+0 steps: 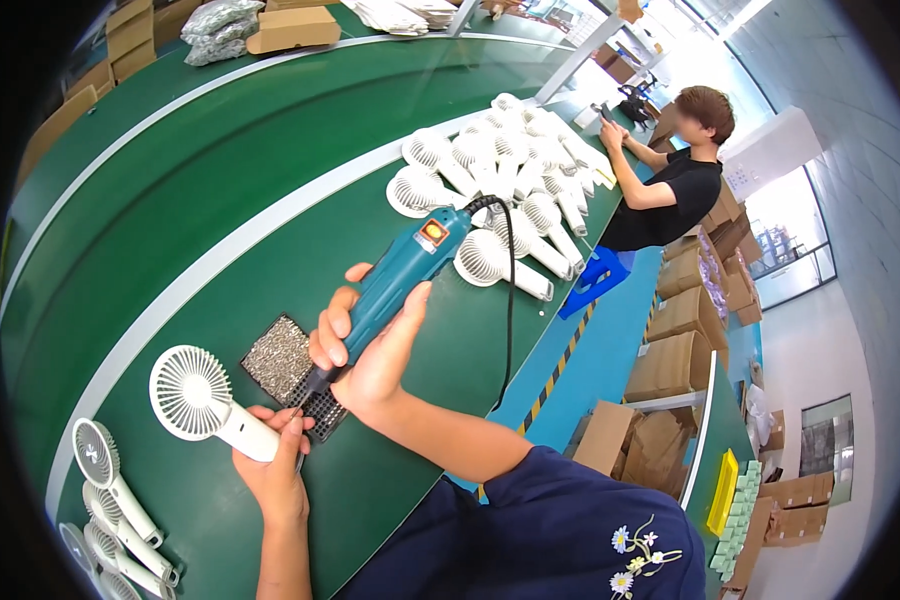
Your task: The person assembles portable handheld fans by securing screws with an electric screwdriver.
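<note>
The white handheld fan (192,393) is pinched at its handle by the fingers of the left hand (273,475), over the counter (205,510). The electric screwdriver (398,280) is encircled by the right hand's fingers (338,322); if tilted, its bit (302,403) could be skidded into the left thumb (291,432).

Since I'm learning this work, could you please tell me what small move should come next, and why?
Perhaps the right hand should check the driver is lined up before pressing: its bit ends close by the left hand, which holds the fan, and bit-to-fan contact is hard to tell.
</note>
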Motion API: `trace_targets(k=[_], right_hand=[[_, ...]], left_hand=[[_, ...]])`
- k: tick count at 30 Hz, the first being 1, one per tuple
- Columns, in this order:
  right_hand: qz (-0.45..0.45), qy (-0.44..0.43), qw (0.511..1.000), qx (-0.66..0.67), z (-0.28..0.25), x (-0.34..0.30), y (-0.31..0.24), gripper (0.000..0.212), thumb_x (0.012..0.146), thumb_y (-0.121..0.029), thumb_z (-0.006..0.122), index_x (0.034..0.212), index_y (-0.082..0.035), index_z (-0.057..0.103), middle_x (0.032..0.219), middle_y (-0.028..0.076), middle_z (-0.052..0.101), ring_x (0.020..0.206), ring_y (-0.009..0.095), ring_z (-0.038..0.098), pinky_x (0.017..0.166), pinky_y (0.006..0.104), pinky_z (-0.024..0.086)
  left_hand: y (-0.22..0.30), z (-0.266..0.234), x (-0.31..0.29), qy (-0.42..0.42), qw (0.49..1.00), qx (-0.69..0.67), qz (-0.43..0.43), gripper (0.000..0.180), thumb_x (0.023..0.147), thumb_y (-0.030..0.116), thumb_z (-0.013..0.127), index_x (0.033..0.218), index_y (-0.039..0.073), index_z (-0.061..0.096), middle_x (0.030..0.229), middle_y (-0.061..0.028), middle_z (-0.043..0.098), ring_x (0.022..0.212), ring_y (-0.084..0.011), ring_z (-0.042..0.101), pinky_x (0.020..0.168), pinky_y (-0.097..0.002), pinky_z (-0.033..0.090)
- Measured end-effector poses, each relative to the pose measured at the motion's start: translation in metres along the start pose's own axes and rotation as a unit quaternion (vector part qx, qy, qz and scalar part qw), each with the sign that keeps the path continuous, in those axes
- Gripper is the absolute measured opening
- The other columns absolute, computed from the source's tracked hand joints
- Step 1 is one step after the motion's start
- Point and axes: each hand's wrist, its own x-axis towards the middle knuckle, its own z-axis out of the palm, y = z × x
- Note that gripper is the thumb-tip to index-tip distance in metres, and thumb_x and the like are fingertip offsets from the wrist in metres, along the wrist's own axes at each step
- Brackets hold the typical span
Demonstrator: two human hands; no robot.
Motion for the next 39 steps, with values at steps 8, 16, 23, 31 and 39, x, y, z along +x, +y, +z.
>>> trace_targets(k=[8, 16, 23, 31, 39], right_hand=[[-0.07, -0.018, 0.997, -0.012, 0.001, 0.011, -0.02, 0.067, 0.084, -0.075, 0.03, 0.104, -0.014, 0.049, 0.058, 0.0, 0.042, 0.039, 0.011, 0.035, 0.037, 0.0263, 0.032], [-0.096, -0.017, 0.994, -0.044, -0.002, 0.017, -0.022, 0.071, 0.084, -0.077, 0.023, 0.103, -0.012, 0.044, 0.059, 0.001, 0.043, 0.039, 0.012, 0.039, 0.037, 0.027, 0.034], [-0.059, -0.028, 0.997, -0.042, -0.005, 0.01, -0.014, 0.071, 0.083, -0.077, 0.025, 0.103, -0.012, 0.044, 0.059, 0.001, 0.043, 0.039, 0.012, 0.039, 0.038, 0.0266, 0.033], [-0.033, -0.03, 0.998, -0.05, -0.002, 0.008, -0.011, 0.071, 0.082, -0.078, 0.027, 0.102, -0.012, 0.044, 0.059, 0.001, 0.043, 0.04, 0.012, 0.039, 0.038, 0.0264, 0.033], [-0.045, -0.048, 0.996, -0.056, -0.004, 0.007, -0.009, 0.068, 0.085, -0.074, 0.029, 0.103, -0.011, 0.047, 0.061, 0.0, 0.043, 0.041, 0.01, 0.037, 0.038, 0.0251, 0.033]], left_hand=[[-0.004, 0.01, 0.006, -0.006, 1.0, 0.027, -0.001, 0.028, 0.08, -0.003, 0.066, 0.101, -0.002, 0.048, 0.089, -0.0155, 0.066, 0.07, -0.0169, 0.064, 0.056, -0.0224, 0.045], [-0.006, 0.011, 0.004, -0.001, 0.994, 0.101, 0.048, 0.03, 0.077, -0.006, 0.067, 0.1, -0.001, 0.048, 0.101, -0.017, 0.066, 0.061, -0.0056, 0.055, 0.057, -0.0214, 0.049], [-0.004, 0.004, 0.002, -0.002, 0.997, 0.046, 0.057, 0.034, 0.076, -0.005, 0.068, 0.104, -0.001, 0.048, 0.101, -0.0161, 0.066, 0.061, -0.0062, 0.055, 0.056, -0.0211, 0.048], [-0.005, 0.004, 0.002, -0.005, 0.999, 0.012, 0.042, 0.032, 0.078, -0.004, 0.068, 0.104, 0.0, 0.049, 0.088, -0.0112, 0.066, 0.067, -0.0101, 0.059, 0.057, -0.0213, 0.048], [-0.004, 0.0, 0.004, -0.032, 0.998, -0.006, 0.049, 0.023, 0.086, 0.003, 0.06, 0.106, 0.0, 0.049, 0.094, -0.0153, 0.066, 0.063, -0.0109, 0.058, 0.056, -0.0231, 0.046]])
